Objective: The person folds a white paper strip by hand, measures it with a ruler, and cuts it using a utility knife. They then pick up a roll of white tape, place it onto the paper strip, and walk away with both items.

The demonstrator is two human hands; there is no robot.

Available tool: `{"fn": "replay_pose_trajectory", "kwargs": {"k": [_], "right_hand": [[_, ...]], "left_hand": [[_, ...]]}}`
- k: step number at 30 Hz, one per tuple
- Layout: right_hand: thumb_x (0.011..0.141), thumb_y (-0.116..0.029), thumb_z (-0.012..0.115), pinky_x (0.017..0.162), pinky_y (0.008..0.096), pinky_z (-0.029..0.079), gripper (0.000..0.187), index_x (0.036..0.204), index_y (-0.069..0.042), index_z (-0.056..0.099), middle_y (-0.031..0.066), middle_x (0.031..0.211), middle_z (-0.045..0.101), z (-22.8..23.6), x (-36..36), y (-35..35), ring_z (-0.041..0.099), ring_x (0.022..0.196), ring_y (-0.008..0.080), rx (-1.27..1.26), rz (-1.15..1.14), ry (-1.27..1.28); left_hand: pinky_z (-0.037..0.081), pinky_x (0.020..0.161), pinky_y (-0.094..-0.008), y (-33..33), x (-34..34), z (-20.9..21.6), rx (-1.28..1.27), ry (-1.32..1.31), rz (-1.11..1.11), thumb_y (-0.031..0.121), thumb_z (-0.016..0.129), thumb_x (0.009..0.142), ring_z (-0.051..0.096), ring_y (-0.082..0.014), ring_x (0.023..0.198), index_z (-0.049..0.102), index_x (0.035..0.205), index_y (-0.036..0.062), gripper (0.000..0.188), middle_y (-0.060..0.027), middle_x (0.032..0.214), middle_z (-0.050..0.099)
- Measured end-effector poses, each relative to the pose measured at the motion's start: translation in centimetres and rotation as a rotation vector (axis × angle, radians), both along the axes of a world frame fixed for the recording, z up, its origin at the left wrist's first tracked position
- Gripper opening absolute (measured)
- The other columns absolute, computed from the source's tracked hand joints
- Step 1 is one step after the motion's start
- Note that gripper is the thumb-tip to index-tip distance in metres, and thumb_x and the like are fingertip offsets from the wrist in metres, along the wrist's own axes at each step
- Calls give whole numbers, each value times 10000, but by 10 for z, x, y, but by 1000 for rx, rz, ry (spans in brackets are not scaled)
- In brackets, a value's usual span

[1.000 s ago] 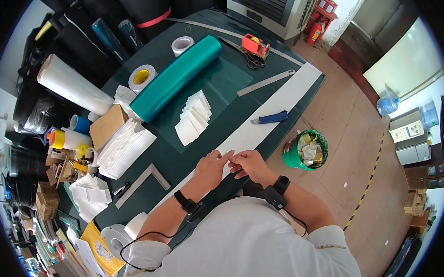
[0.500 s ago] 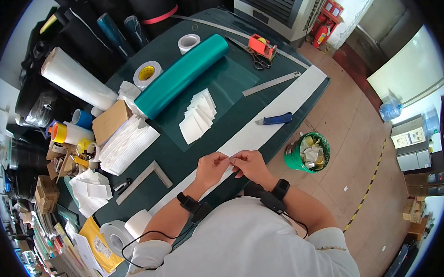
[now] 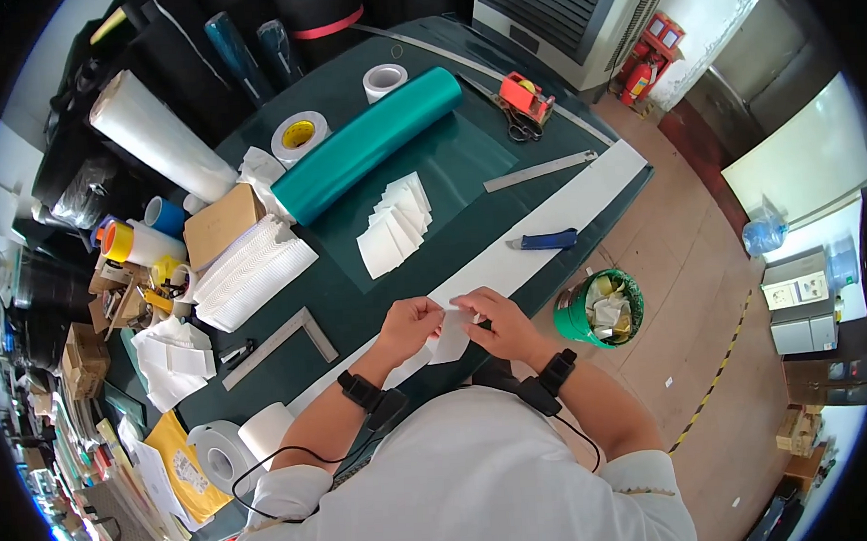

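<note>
My left hand (image 3: 412,327) and my right hand (image 3: 499,326) meet over the near edge of the table, fingertips pinched. Between them hangs a small white sheet (image 3: 448,345), its upper edge gripped from both sides. Whether it is paper or film I cannot tell. Beneath my hands a long white strip (image 3: 571,202) runs diagonally along the table's edge. A blue utility knife (image 3: 548,239) lies on that strip, to the right of my right hand. Farther back is a fanned pile of white pieces (image 3: 395,229) on a greenish clear sheet.
A green film roll (image 3: 370,143) lies behind the pile. Two tape rolls, scissors (image 3: 522,123), an orange tape dispenser (image 3: 527,97) and a steel ruler (image 3: 539,171) sit farther back. An L-shaped square (image 3: 284,347) lies left. A green waste bin (image 3: 600,312) stands on the floor at right.
My hands have moved slightly apart, and the white sheet now shows hanging between them. The view has shifted a little.
</note>
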State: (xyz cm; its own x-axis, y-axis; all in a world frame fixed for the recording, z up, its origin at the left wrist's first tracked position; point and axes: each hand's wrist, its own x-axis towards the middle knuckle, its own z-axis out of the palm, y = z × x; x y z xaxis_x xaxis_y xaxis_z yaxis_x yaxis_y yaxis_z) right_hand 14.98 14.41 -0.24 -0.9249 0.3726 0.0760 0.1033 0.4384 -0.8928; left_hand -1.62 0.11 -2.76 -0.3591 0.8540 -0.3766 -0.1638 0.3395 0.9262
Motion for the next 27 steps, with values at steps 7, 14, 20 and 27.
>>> {"fn": "replay_pose_trajectory", "kwargs": {"k": [7,14,20,27], "right_hand": [[773,-44,743,756,356,534,207,976,-78,723,82,975,637,-6,-1,8,619,899,275,236,110,122],[735,-39,775,727,352,531,186,910,-79,726,66,947,645,7,-9,12,622,864,265,391,208,244],[721,4,782,685,333,516,168,866,-45,713,84,914,675,49,6,13,627,805,230,344,66,339],[850,-3,721,682,265,512,82,929,-8,700,76,841,689,15,34,8,635,730,149,-596,-316,113]], "left_hand": [[524,643,-265,-3,-2,-1,-26,28,-82,139,642,931,626,-118,674,693,910,-35,184,-64,757,671],[530,635,-268,-10,-14,-21,-36,-103,-30,137,636,949,629,-124,678,682,957,-27,170,-61,770,665],[556,642,-278,-19,-92,-55,-13,-151,391,139,624,972,663,-140,708,669,984,-17,163,-65,790,671],[559,652,-302,-5,-152,-63,-173,388,608,205,606,986,684,-159,734,684,1017,10,213,-48,823,701]]}}
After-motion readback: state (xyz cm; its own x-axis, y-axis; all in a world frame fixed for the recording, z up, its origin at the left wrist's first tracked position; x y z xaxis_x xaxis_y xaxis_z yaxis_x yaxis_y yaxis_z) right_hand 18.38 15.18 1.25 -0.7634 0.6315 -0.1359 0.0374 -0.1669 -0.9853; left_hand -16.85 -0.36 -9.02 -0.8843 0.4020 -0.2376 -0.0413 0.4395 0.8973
